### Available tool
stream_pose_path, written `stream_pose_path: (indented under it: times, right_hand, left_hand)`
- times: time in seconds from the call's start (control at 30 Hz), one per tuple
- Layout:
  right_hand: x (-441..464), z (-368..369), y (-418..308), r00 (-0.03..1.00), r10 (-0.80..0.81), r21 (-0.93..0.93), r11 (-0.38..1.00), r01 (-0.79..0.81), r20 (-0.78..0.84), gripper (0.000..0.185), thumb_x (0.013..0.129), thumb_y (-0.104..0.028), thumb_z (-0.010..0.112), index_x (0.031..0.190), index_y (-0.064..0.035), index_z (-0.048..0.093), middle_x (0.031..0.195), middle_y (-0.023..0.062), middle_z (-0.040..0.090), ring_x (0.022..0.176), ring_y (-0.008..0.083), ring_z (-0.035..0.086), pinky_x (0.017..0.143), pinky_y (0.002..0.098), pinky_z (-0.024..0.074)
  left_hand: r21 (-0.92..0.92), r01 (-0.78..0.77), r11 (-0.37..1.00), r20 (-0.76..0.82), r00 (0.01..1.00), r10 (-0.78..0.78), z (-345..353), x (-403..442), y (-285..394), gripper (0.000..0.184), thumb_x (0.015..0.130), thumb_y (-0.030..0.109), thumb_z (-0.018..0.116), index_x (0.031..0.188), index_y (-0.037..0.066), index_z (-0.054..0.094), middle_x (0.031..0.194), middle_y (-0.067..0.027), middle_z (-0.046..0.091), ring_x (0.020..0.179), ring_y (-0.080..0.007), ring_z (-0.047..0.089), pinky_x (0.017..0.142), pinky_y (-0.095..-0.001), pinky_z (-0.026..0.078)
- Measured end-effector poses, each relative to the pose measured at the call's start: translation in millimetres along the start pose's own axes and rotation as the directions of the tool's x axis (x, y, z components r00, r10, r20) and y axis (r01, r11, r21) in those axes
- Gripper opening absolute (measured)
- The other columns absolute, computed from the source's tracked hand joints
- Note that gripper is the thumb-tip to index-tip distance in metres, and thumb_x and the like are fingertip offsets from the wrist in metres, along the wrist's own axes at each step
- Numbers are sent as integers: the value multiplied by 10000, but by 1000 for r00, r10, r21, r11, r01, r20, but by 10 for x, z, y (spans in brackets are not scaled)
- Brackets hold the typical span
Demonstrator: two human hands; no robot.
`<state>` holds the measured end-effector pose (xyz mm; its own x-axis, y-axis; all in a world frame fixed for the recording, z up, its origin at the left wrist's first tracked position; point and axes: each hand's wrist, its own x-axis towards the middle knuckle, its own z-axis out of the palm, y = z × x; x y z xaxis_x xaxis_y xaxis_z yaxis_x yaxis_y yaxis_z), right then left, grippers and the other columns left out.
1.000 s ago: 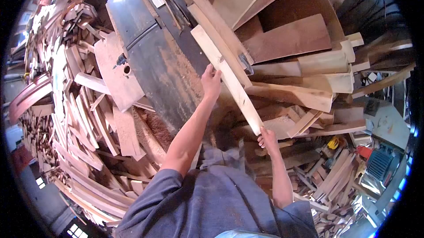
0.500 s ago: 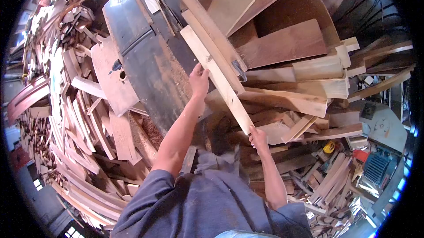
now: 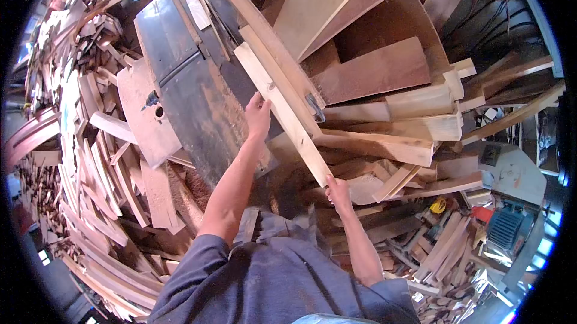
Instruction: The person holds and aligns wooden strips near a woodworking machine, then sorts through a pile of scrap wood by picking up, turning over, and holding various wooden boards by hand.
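A long pale wooden board [image 3: 282,107] lies slantwise along a wooden fence [image 3: 279,71] on a dark metal machine table [image 3: 189,98]. My left hand [image 3: 258,116] is against the board's left edge near a knot, its fingers bent and the fingertips touching the wood. At the board's near end, my right hand [image 3: 338,192] grips it, the thumb on top and the fingers curled round the end. Sawdust lies on the table to the left of my left hand. The board's far end rests beside the fence.
Stacked planks [image 3: 415,128] stand right of the fence, with a broad brown panel [image 3: 375,71] above them. Offcuts [image 3: 102,216] are heaped along the left. A blue motor [image 3: 505,228] sits at the lower right. A narrow white strip [image 3: 193,2] lies at the table's far end.
The board has slid slightly toward the far end along the fence, both hands moving with it. The whole view has shifted a little.
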<state>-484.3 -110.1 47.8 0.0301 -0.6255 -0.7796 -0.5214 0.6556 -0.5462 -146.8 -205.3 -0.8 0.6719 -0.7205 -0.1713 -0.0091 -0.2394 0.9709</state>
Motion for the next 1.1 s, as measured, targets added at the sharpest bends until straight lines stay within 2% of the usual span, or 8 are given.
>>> stream_pose_path:
  times: [0.1, 0.2, 0.3, 0.4, 0.7, 0.8, 1.0, 1.1]
  right_hand:
    - [1, 43, -86, 1000, -7, 16, 1000, 7, 3, 513, 991, -466, 554, 761, -14, 628, 560, 31, 561, 450, 124, 528, 416, 312, 416]
    - [49, 98, -58, 1000, -24, 53, 998, 25, -18, 498, 990, -461, 556, 753, -28, 622, 549, 24, 548, 423, 114, 494, 390, 293, 381]
    - [13, 125, -186, 999, -32, 80, 996, 32, 2, 494, 990, -453, 560, 717, -44, 601, 531, 19, 529, 408, 113, 470, 381, 292, 361]
    - [-28, 163, -317, 999, -32, 35, 999, 32, -18, 485, 995, -437, 557, 716, -42, 603, 535, 24, 532, 409, 114, 467, 380, 295, 361]
    - [7, 256, -452, 1000, 10, 70, 998, -9, -11, 462, 990, -473, 556, 734, -91, 581, 529, -15, 470, 375, 90, 396, 341, 267, 298]
    - [18, 286, -492, 1000, -15, 51, 999, 16, -18, 463, 989, -469, 553, 754, -74, 605, 540, -7, 495, 390, 90, 411, 359, 269, 313]
    - [71, 339, -539, 999, -27, 45, 999, 29, -38, 469, 981, -459, 562, 774, -43, 630, 562, 6, 533, 415, 89, 440, 380, 273, 333]
    - [148, 369, -512, 998, -34, 45, 998, 36, -57, 472, 978, -459, 568, 770, -40, 630, 559, 9, 534, 411, 90, 442, 378, 274, 335]
  left_hand:
    - [-29, -5, 1000, -13, 1000, 5, 6, 82, -32, 362, 905, 10, 615, 1263, -41, 623, 1073, -49, 709, 933, -120, 637, 839, -264, 504]
    - [102, 10, 995, -14, 1000, -8, -70, 69, 157, 352, 897, 30, 623, 1245, -17, 640, 1034, -45, 717, 886, -95, 631, 800, -262, 506]
    - [-23, 32, 999, -71, 997, -33, -28, 137, 106, 335, 886, 59, 627, 1214, 3, 661, 967, -39, 718, 828, -89, 625, 761, -269, 500]
    - [58, -12, 998, -121, 993, 19, -32, 201, 94, 321, 859, 109, 643, 1177, 86, 683, 814, -94, 715, 739, -178, 682, 715, -332, 524]
    - [52, -70, 996, -136, 988, 77, -37, 475, -142, 247, 825, 101, 653, 1062, 34, 659, 796, -127, 692, 726, -216, 678, 709, -359, 523]
    - [76, -23, 997, -101, 994, 30, -75, 484, -68, 329, 858, 73, 632, 1180, 17, 677, 896, -52, 714, 768, -119, 629, 740, -284, 508]
    - [13, 31, 999, -82, 996, -30, -155, 467, 241, 336, 864, 73, 626, 1191, 15, 674, 916, -62, 728, 789, -130, 647, 764, -305, 517]
    - [79, 23, 997, -84, 996, -16, -174, 491, 260, 338, 870, 72, 623, 1200, 19, 673, 912, -64, 728, 794, -137, 654, 767, -311, 518]
